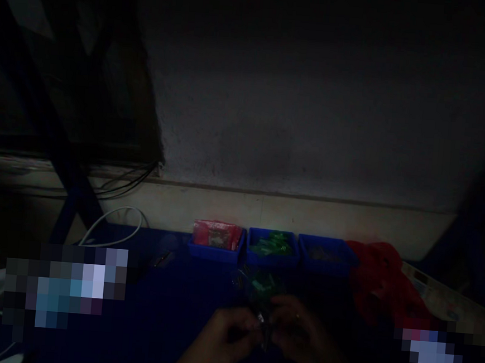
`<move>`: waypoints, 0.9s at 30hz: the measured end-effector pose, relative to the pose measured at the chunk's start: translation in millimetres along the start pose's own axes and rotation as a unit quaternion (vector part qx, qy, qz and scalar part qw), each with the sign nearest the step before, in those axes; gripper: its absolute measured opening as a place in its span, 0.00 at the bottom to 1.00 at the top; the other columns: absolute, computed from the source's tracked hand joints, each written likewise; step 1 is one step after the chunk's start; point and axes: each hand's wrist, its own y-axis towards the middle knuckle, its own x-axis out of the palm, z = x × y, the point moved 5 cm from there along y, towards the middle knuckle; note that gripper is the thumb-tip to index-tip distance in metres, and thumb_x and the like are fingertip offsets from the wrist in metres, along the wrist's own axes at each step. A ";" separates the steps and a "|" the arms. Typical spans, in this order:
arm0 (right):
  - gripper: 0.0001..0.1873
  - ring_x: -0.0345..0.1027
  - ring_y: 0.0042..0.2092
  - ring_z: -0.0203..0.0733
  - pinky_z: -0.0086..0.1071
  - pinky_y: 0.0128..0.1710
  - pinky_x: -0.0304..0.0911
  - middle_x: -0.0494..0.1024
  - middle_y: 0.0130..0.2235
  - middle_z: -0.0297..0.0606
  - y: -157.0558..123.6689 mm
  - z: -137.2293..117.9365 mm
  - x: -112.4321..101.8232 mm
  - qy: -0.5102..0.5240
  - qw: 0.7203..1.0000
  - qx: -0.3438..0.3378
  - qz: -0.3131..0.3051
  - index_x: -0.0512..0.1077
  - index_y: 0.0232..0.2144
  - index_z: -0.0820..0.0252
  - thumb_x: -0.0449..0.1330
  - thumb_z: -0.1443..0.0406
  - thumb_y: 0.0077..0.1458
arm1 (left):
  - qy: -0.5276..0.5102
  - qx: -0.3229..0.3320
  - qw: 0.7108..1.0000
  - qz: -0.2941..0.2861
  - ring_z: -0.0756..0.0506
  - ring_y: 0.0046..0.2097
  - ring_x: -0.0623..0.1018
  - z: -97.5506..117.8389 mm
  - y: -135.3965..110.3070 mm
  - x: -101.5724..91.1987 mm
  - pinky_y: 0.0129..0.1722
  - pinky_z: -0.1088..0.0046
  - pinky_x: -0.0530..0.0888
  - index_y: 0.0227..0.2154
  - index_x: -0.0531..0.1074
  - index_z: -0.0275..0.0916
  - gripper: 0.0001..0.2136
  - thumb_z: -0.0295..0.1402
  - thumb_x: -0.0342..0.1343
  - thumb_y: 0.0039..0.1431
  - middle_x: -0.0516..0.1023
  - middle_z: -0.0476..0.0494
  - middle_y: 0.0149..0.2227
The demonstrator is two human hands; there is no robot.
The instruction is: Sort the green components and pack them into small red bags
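Looping over the left back of the blue table (140, 302), a white cable (116, 211) lies well apart from the work. Next along is the left hand (233, 332), its thumb and fingertips drawn together and seemingly pinching the near side of a small shiny piece (265, 333). Beyond that hand stands a tray (215, 253) of red packs (217, 234). The piece sits between the two hands, low in the view, touching the left fingertips and reaching a little below them; too dim to name, it looks light, and its glints suggest a smooth, slippery skin, perhaps thin plastic or metal. Whether it is stiff or soft cannot be told. A fingertip pinch on its edges would likely suit it best, gentle enough not to crease it. Just beyond lies a green bundle (264, 284); whether it joins the piece is unclear. Farther back are green packs (275, 243) in a second tray. The right hand (298, 328) is curled in at the piece's right side, its grip too dark to tell. Past it come a third tray (324, 260) and a red cloth (381, 276).
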 end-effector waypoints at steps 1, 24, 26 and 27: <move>0.21 0.69 0.34 0.40 0.29 0.29 0.63 0.74 0.36 0.35 1.7 1.8 0.9 0.007 1.000 0.007 -0.007 0.66 0.45 0.52 0.61 0.61 0.46 | -0.006 -0.001 1.000 0.002 0.49 0.29 0.70 -0.1 0.1 -0.6 0.30 0.77 0.64 0.25 0.72 0.36 0.05 0.31 0.55 0.52 0.73 0.51 0.25; 0.07 0.64 0.32 0.39 0.29 0.33 0.57 0.71 0.26 0.31 -0.3 1.9 12.2 -0.119 0.990 0.036 -0.072 0.71 0.26 0.60 0.57 0.62 0.47 | 0.043 0.012 0.999 -0.030 0.51 0.27 0.61 -2.0 -3.3 8.8 0.27 0.78 0.60 0.20 0.62 0.36 0.05 0.21 0.47 0.39 0.61 0.54 0.22; 0.06 0.64 0.31 0.39 0.29 0.31 0.57 0.69 0.25 0.31 0.1 -0.6 13.3 -0.135 0.988 0.038 -0.069 0.71 0.24 0.61 0.57 0.63 0.45 | 0.058 0.016 0.998 -0.031 0.51 0.27 0.61 -3.2 -3.5 9.7 0.27 0.77 0.60 0.20 0.62 0.37 0.04 0.22 0.47 0.40 0.61 0.54 0.22; 0.06 0.64 0.31 0.39 0.30 0.31 0.57 0.69 0.25 0.31 0.1 -2.0 13.6 -0.138 0.987 0.037 -0.067 0.70 0.23 0.61 0.57 0.63 0.45 | 0.062 0.018 0.997 -0.033 0.51 0.27 0.61 -3.4 -3.5 10.1 0.27 0.77 0.60 0.20 0.62 0.37 0.04 0.22 0.47 0.41 0.61 0.54 0.22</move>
